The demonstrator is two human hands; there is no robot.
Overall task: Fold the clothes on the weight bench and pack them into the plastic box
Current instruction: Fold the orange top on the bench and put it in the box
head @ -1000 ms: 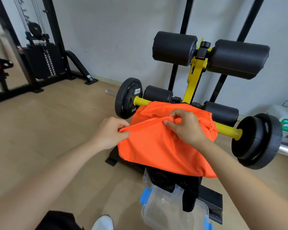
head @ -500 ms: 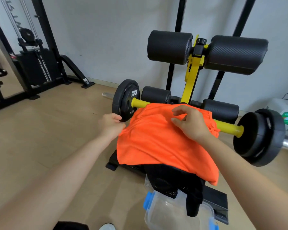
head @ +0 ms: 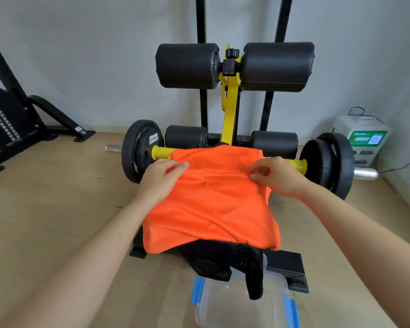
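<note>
Looking down the bench (head: pixel 291 268); its pad is hidden under the clothes.

- The orange garment (head: pixel 211 204) lies spread flat over the bench. Its far edge reaches the yellow bar (head: pixel 161 152) and its near edge droops off the bench end. A shallow crease runs across it between the two hands.
- Our left hand (head: pixel 161 178) is at the garment's far-left corner. The fingers (head: pixel 178 165) and thumb are closed in a pinch on the fabric edge.
- Our right hand (head: pixel 277 176) is at the far-right side. Its fingers (head: pixel 258 171) are curled, with the tips nipping a small ridge of the orange cloth.
- The black garment (head: pixel 223 259), a mesh fabric, lies beneath the orange one. It shows only at the near end, where it hangs off the bench.
- The box (head: pixel 237 306) is clear plastic with blue latches and sits on the floor (head: pixel 45 197) just beside the bench foot. A black strip of the lower garment dangles over its far rim; we cannot tell whether it touches the inside.

Beyond the bench:
- A yellow post (head: pixel 230 110) carries two black rollers (head: pixel 187 65), with two smaller ones lower down.
- Weight plates (head: pixel 140 150) sit at both ends of the bar.
- A cable machine (head: pixel 5 119) stands at far left.
- A white unit (head: pixel 362 138) with a green label stands at right against the wall.
</note>
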